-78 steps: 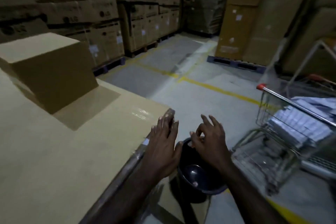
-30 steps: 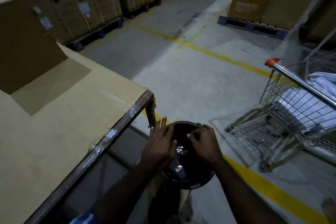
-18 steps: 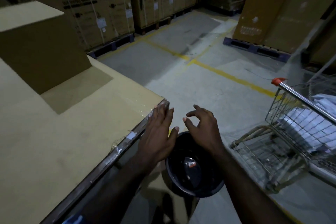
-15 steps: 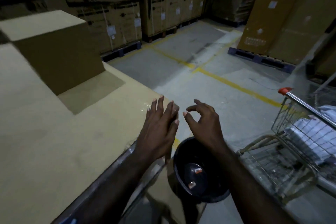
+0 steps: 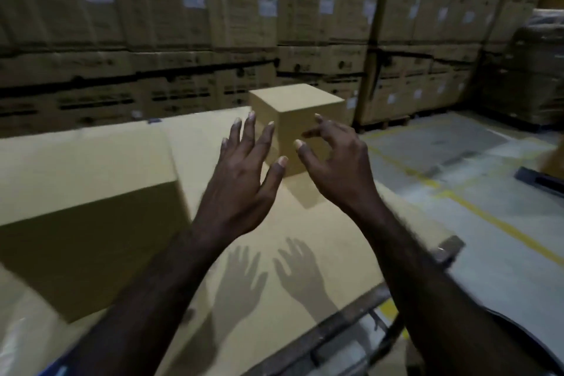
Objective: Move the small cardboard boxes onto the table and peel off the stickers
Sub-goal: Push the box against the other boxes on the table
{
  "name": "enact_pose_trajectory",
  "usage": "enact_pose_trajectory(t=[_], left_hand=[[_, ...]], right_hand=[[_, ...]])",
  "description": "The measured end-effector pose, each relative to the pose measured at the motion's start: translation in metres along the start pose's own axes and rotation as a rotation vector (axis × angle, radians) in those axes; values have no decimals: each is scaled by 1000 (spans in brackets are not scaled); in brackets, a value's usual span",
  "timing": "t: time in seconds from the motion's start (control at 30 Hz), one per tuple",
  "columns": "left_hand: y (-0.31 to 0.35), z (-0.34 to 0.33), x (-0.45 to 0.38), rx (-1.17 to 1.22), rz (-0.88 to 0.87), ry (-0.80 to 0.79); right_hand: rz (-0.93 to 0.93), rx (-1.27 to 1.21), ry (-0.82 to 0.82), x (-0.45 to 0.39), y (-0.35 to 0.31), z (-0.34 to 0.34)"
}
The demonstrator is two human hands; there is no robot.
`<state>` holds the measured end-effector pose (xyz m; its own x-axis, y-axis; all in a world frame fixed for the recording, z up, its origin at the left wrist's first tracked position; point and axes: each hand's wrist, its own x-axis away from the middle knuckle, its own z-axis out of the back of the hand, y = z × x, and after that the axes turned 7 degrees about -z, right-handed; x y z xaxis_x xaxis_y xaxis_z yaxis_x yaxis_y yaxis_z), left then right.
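Note:
A small plain cardboard box (image 5: pixel 300 107) stands near the far right corner of the cardboard-covered table (image 5: pixel 320 241). A larger cardboard box (image 5: pixel 82 192) sits on the table at the left. My left hand (image 5: pixel 241 180) hovers above the table with fingers spread, holding nothing. My right hand (image 5: pixel 332 162) is raised beside it, fingers loosely curled and empty. Both hands are in front of the small box and apart from it. I see no sticker on either box.
A wall of stacked large cartons (image 5: pixel 274 24) on pallets runs behind the table. The rim of a dark round bin (image 5: pixel 531 342) shows at the lower right, beside the table's metal edge (image 5: pixel 366 311). Grey floor with yellow lines (image 5: pixel 488 214) lies to the right.
My hands have lifted from over the dark bin and moved left over the table, toward the small box. The view has swung left; the shopping cart is out of sight.

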<state>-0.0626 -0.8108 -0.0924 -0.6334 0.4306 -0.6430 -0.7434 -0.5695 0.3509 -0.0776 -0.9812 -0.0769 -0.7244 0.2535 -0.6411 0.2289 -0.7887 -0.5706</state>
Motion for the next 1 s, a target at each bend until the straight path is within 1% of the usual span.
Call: enact_pose_trajectory(t=[0.17, 0.27, 0.37, 0.43, 0.5, 0.57, 0.63, 0.73, 0.87, 1.0], left_hand=[[-71, 85, 34, -137, 139, 39], [-105, 117, 53, -228, 232, 48], [-143, 140, 75, -328, 374, 43], [-166, 150, 89, -406, 475, 7], [-185, 158, 102, -486, 590, -61], [-199, 161, 112, -537, 709, -150], [-207, 159, 119, -551, 788, -194], [-208, 153, 117, -550, 811, -164], [-209, 142, 101, -562, 748, -143], [-203, 127, 73, -512, 711, -78]], right_hand=[[42, -46, -207, -5, -80, -83], [58, -30, -320, 0, -106, -123], [53, -29, -428, 10, -127, -153], [50, -32, -495, 17, -132, -170], [44, -19, -557, 22, -133, -184], [53, 19, -584, 27, -129, -197], [50, 49, -587, 30, -124, -207], [27, 62, -597, 32, -119, -216], [24, 98, -560, 21, -108, -223], [18, 91, -514, -7, -87, -225]])
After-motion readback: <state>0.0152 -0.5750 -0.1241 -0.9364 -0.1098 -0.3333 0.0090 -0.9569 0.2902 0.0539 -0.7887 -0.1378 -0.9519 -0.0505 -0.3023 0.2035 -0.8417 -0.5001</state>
